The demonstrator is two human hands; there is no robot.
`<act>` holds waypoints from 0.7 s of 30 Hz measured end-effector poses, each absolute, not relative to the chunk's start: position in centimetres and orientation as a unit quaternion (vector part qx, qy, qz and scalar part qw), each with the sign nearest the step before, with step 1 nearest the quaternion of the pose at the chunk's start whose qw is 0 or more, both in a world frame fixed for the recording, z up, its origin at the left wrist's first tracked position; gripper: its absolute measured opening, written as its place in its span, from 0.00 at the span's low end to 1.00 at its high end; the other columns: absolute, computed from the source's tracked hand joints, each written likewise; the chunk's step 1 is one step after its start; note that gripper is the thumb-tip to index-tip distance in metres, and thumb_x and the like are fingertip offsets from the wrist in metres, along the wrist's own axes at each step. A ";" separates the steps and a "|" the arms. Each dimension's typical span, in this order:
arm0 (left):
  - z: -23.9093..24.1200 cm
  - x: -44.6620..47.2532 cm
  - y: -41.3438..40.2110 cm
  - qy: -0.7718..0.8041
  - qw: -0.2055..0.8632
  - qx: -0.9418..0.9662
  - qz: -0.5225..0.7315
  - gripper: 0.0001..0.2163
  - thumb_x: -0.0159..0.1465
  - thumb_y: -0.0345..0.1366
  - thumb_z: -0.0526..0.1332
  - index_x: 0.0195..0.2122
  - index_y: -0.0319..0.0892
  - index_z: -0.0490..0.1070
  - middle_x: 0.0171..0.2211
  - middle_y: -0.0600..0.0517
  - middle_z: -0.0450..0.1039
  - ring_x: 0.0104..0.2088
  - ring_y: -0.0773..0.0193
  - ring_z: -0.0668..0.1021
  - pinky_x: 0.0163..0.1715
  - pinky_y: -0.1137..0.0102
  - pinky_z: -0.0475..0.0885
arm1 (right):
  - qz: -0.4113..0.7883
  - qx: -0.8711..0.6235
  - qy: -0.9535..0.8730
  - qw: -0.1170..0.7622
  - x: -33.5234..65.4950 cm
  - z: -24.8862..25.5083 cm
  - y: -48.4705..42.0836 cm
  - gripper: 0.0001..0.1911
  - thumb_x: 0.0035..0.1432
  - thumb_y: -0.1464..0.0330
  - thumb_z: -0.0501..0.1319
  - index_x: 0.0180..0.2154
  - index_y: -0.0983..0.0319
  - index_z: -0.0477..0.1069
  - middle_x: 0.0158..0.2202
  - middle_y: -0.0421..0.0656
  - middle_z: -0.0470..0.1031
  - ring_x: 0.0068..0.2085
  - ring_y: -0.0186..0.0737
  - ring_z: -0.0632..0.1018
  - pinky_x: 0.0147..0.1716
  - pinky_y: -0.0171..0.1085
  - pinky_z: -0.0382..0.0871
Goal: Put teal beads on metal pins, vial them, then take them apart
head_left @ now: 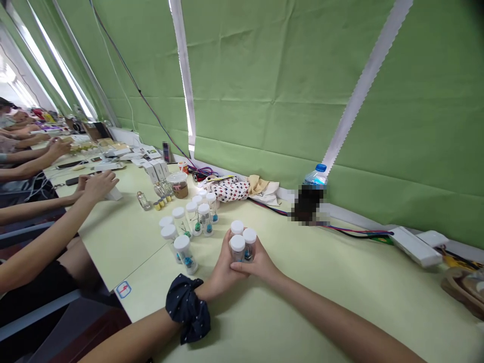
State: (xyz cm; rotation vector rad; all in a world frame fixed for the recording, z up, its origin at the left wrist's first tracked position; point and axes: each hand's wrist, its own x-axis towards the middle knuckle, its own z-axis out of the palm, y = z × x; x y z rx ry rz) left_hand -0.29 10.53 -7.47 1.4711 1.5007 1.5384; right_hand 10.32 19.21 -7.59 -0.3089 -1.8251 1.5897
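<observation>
Both of my hands are wrapped round a small cluster of clear vials with white caps (238, 243), held upright above the table; three caps show. My left hand (222, 269), with a dark dotted scrunchie (188, 308) on its wrist, grips the cluster from the left. Closing on it from the right is my right hand (262, 262), its thumb across the front. What the held vials contain is mostly hidden by my fingers. To the left stand several more capped vials (186, 254), with blue or green pieces inside.
A lidded plastic cup (177, 185), a glass bottle (142, 200) and gold caps (159, 204) stand beyond the vials. A patterned cloth (230, 189), a blue-capped bottle (316, 176) and a power strip (416, 246) line the back edge. At left, a co-worker's hands (99, 185) hold a white item.
</observation>
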 end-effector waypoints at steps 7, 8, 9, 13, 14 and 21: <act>-4.6 -0.5 -1.7 0.682 0.113 0.590 0.416 0.37 0.58 0.34 0.60 0.65 0.52 0.38 0.65 0.46 0.43 0.64 0.49 0.52 0.60 0.50 0.55 | 0.615 -0.152 -0.695 0.339 7.9 -8.4 18.3 0.41 0.40 0.64 0.71 0.54 0.57 0.55 0.52 0.46 0.66 0.52 0.48 0.68 0.51 0.44 0.60; -4.3 -1.4 -3.0 0.685 0.071 0.592 0.418 0.37 0.57 0.33 0.62 0.64 0.53 0.43 0.63 0.45 0.47 0.63 0.48 0.55 0.58 0.51 0.58 | 0.621 -0.145 -0.694 0.336 7.4 -8.5 18.2 0.42 0.39 0.63 0.71 0.54 0.57 0.55 0.53 0.46 0.65 0.53 0.48 0.67 0.52 0.45 0.59; -4.2 -2.6 -3.9 0.685 0.017 0.583 0.437 0.37 0.55 0.33 0.63 0.63 0.54 0.45 0.62 0.45 0.50 0.61 0.48 0.58 0.57 0.50 0.60 | 0.628 -0.132 -0.692 0.331 7.0 -8.5 18.1 0.43 0.39 0.63 0.72 0.55 0.56 0.55 0.54 0.47 0.65 0.54 0.49 0.66 0.53 0.45 0.58; -4.9 -9.2 -3.5 0.717 -0.060 0.504 0.478 0.49 0.47 0.39 0.70 0.64 0.50 0.38 0.63 0.40 0.44 0.62 0.42 0.54 0.54 0.43 0.59 | 0.687 -0.047 -0.665 0.290 5.2 -8.3 17.5 0.50 0.36 0.58 0.73 0.59 0.54 0.53 0.59 0.47 0.59 0.59 0.49 0.61 0.56 0.45 0.53; -5.2 -10.7 -2.8 0.728 -0.029 0.489 0.480 0.53 0.45 0.41 0.71 0.64 0.51 0.33 0.64 0.39 0.38 0.63 0.39 0.52 0.53 0.42 0.60 | 0.709 -0.043 -0.642 0.288 4.8 -8.2 17.5 0.49 0.37 0.55 0.71 0.59 0.54 0.53 0.60 0.47 0.57 0.60 0.49 0.60 0.56 0.45 0.53; -6.9 -14.5 1.4 0.667 0.120 0.516 0.524 0.66 0.35 0.46 0.74 0.63 0.58 0.20 0.67 0.45 0.24 0.64 0.39 0.41 0.60 0.44 0.46 | 0.748 -0.237 -0.484 0.387 -0.3 -6.2 21.6 0.30 0.53 0.43 0.47 0.51 0.50 0.65 0.56 0.41 0.64 0.57 0.48 0.62 0.50 0.48 0.57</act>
